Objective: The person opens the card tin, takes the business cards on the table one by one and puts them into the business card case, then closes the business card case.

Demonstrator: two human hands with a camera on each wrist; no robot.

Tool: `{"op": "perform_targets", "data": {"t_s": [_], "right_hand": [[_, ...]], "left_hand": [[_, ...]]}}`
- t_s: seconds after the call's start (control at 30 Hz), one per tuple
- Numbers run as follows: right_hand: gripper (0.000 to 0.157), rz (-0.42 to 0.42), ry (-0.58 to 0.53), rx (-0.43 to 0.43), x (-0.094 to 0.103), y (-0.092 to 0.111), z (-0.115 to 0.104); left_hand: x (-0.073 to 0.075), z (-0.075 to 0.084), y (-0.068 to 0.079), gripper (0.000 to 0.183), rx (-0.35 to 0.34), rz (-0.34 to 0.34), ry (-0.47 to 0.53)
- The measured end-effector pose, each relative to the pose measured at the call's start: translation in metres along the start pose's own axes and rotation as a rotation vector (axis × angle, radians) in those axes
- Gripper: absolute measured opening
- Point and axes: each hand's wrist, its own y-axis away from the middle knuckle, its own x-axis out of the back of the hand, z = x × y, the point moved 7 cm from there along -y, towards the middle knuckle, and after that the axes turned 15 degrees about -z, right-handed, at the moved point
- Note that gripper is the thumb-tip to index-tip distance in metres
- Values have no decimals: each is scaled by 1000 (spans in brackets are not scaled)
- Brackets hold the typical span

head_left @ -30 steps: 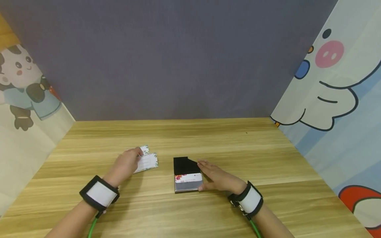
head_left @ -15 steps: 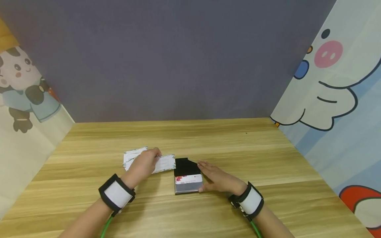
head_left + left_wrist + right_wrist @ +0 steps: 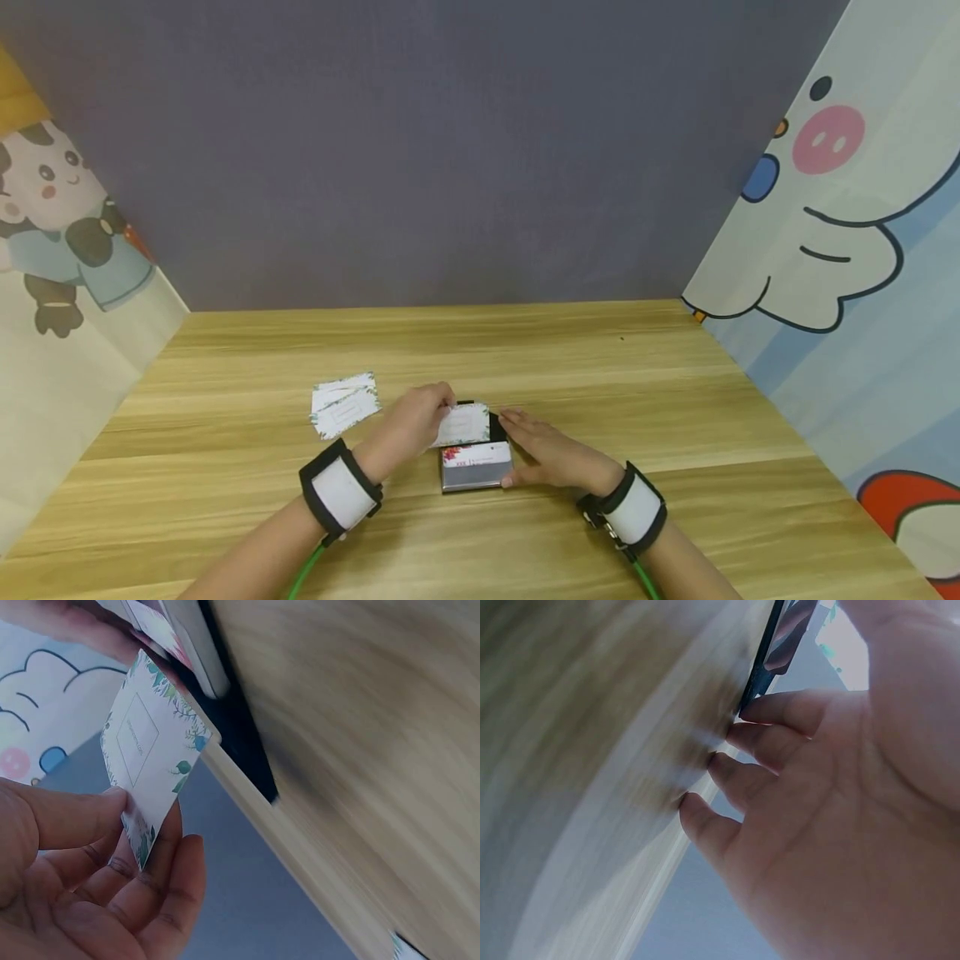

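Observation:
In the head view my left hand [image 3: 408, 427] pinches a white business card [image 3: 463, 425] with a leafy border above the black lid of a card case [image 3: 476, 479]. The left wrist view shows this card [image 3: 142, 742] between thumb and fingers, tilted beside the case. A white card with red flowers [image 3: 480, 454] sits in the case's tray. My right hand [image 3: 551, 450] lies along the case's right side, thumb near its front corner and fingers extended by the lid. In the right wrist view those fingertips [image 3: 742, 776] rest on the table.
Leafy-bordered cards [image 3: 347, 408] lie overlapping on the wooden table [image 3: 645, 383], left of the case. A dark grey panel [image 3: 450, 167] stands behind the table, and printed cartoon sheets [image 3: 885, 250] flank both sides.
My left hand has drawn one card off the group at the left and carried it right, over the case's lid. The right hand has stayed at the case.

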Motion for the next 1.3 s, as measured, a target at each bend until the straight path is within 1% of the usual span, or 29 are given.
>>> {"op": "perform_targets", "data": {"t_s": [0.17,0.33,0.53,0.77,0.83,1.0,1.13,1.3], "right_hand": [[88,-8,-13,-19,0,0,2],[84,0,-18,-18,2,-1,3],[77,18,-25,34,3,-3,-1],[83,10,-17,3,2,-2,0],[83,12,-15,7,2,-2,0],[83,25,-12,28,2,-2,0],[86,22,-20,20,1,-3,2],[87,21,-19,11,0,-2,1]], "left_hand": [[-6,13,-6,10,-54,-12,15],[-12,19,-10,9,-67,-28,6],[-18,19,-11,9,-76,-25,-9],[-20,15,-12,8,-64,-30,-2],[-20,15,-11,8,-66,-32,-9],[-21,16,-10,8,-78,-42,-45],[-24,16,-9,8,-75,-63,-74],[-28,15,-7,15,-59,-93,-118]]}}
